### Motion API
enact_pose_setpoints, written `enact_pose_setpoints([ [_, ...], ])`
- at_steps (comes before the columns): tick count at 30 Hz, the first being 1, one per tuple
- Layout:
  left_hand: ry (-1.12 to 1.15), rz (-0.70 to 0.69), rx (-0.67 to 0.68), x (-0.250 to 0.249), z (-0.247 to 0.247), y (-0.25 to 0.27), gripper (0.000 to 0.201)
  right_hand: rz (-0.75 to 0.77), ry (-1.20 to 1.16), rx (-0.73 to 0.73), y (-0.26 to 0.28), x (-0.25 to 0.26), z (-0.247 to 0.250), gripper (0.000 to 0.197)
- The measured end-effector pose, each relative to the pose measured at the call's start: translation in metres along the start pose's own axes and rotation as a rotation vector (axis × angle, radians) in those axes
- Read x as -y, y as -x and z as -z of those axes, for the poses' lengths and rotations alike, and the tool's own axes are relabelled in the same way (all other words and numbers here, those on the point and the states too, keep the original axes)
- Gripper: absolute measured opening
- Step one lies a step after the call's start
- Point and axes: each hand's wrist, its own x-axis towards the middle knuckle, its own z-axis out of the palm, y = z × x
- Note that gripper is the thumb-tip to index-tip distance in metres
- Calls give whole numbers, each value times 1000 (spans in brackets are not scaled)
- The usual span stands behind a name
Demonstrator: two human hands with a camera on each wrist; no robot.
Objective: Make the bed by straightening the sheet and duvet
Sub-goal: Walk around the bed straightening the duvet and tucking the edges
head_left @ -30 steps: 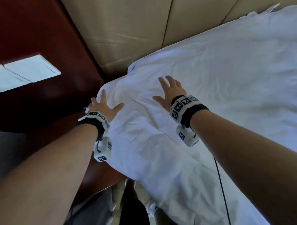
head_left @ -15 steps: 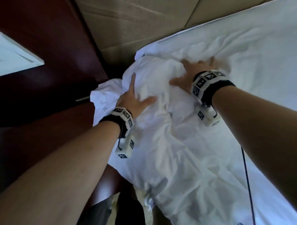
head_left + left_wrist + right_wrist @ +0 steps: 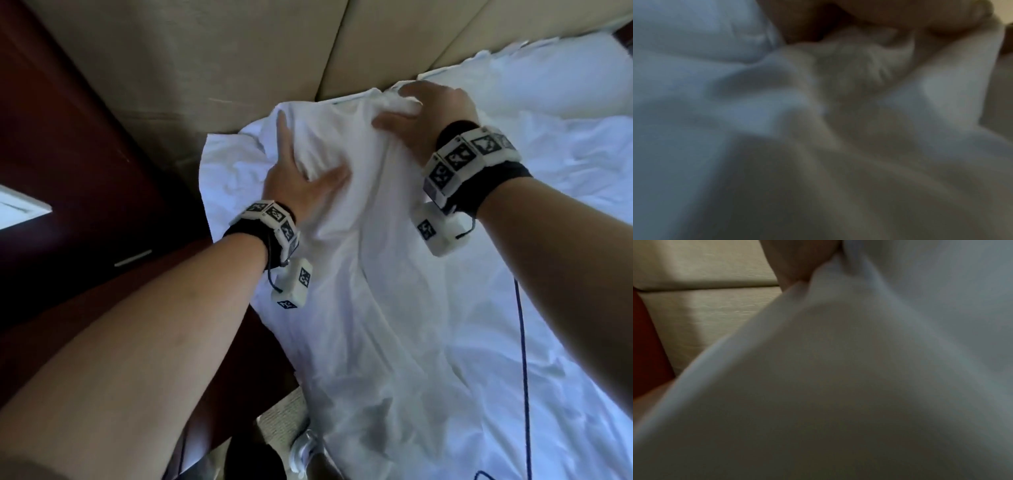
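Observation:
A white duvet [image 3: 394, 308] lies rumpled over the bed, its top corner bunched up near the headboard. My left hand [image 3: 298, 171] grips a raised fold of that corner between thumb and fingers, forefinger stretched along the cloth. My right hand [image 3: 421, 113] is further up and to the right, fingers curled over a gathered edge of the same duvet [image 3: 838, 369]. The left wrist view shows crumpled cloth [image 3: 855, 68] under the left hand's fingers, blurred. A flatter white sheet [image 3: 229, 171] shows beneath at the bed's left edge.
A beige padded headboard [image 3: 239, 51] runs behind the bed. A white pillow [image 3: 548, 68] lies at the top right. Dark red wooden furniture [image 3: 68, 154] stands close on the left. A thin dark cable [image 3: 520, 342] hangs from my right wrist over the duvet.
Both hands lay flat on the duvet a second ago. They have since slid toward the headboard, gathering the cloth, and now grip its bunched top corner.

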Motion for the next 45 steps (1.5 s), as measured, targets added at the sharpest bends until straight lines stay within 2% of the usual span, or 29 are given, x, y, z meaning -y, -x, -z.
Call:
enact_pose_setpoints([
  [2,-59,120,15,37,16,0,123,30,-10,29,5,14,-24,60],
  [3,-157,196,73,63,24,2,124,49,0,109,11,18,-47,62],
  [5,-323,342,205,111,40,12,127,102,82,402,27,25,-102,66],
  [6,-351,374,229,125,49,19,125,128,158,531,35,26,-128,64],
  [7,-369,355,220,135,56,23,117,151,228,604,40,26,-148,57],
  [9,-409,249,186,138,69,25,102,155,251,641,44,28,-165,43],
  [12,-472,119,192,126,80,17,102,140,192,569,36,37,-160,38],
  [16,-447,-67,78,100,65,20,79,92,131,464,34,39,-142,47],
  [18,-479,-140,49,84,52,18,75,50,59,384,37,26,-133,57],
  [22,-644,-198,116,44,21,5,73,46,210,203,41,-23,-105,66],
  [24,-693,-186,187,22,4,0,77,-12,229,170,39,-51,-87,70],
  [28,-750,-191,305,-10,-28,-14,95,-121,195,200,29,-102,-64,75],
  [33,-725,-154,372,-43,-79,-30,108,-214,116,202,7,-155,-51,80],
  [38,-677,-56,381,-63,-128,-53,116,-169,102,177,-34,-195,-38,80],
  [45,-668,-39,385,-97,-174,-78,120,-69,139,207,-96,-231,-36,79],
])
